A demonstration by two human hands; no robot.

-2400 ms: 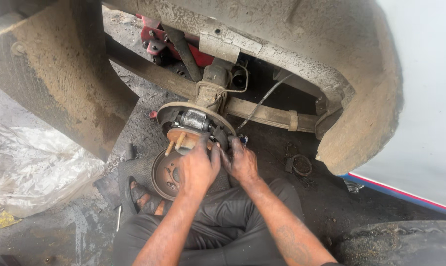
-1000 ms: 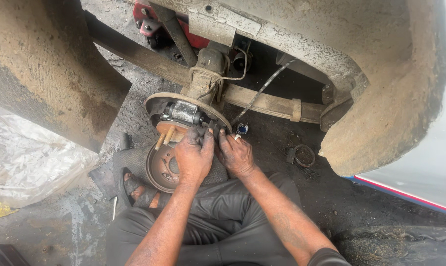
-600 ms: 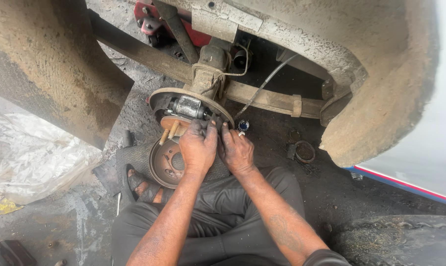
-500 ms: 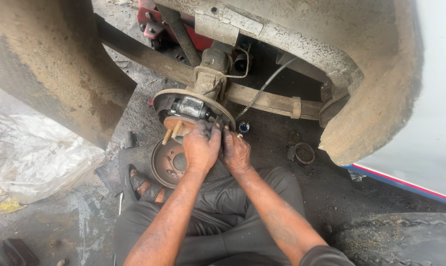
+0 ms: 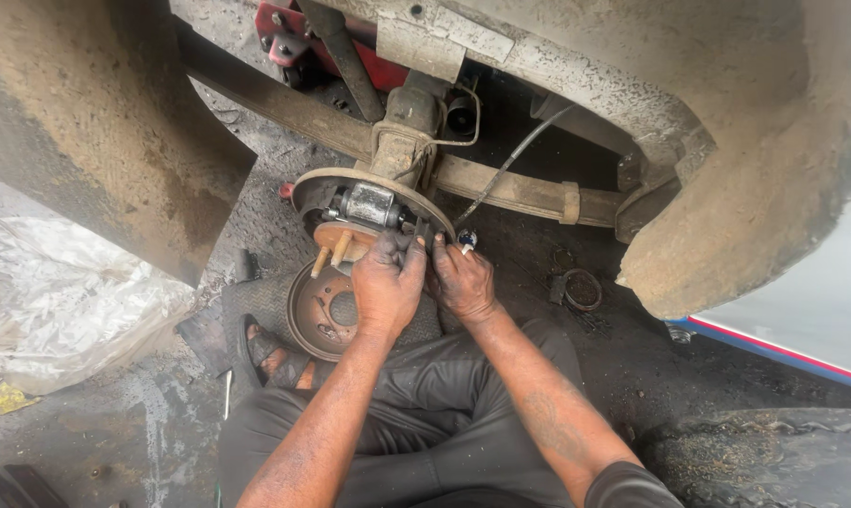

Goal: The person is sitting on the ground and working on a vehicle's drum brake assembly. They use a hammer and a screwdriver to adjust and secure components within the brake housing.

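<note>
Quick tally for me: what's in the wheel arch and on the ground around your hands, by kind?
Hands: 2, left hand and right hand, both on the brake assembly
Brake drum on the ground: 1
Leaf spring: 1
Ring on the ground: 1
Plastic sheet: 1
Total: 7

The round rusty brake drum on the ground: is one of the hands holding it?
No, the round rusty brake drum lies on the ground untouched, while the left hand and right hand work above it.

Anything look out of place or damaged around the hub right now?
The brake drum is off the hub and lies rusty on the ground beside the left hand. A loose ring sits in the dirt. Nothing looks spilled.
</note>
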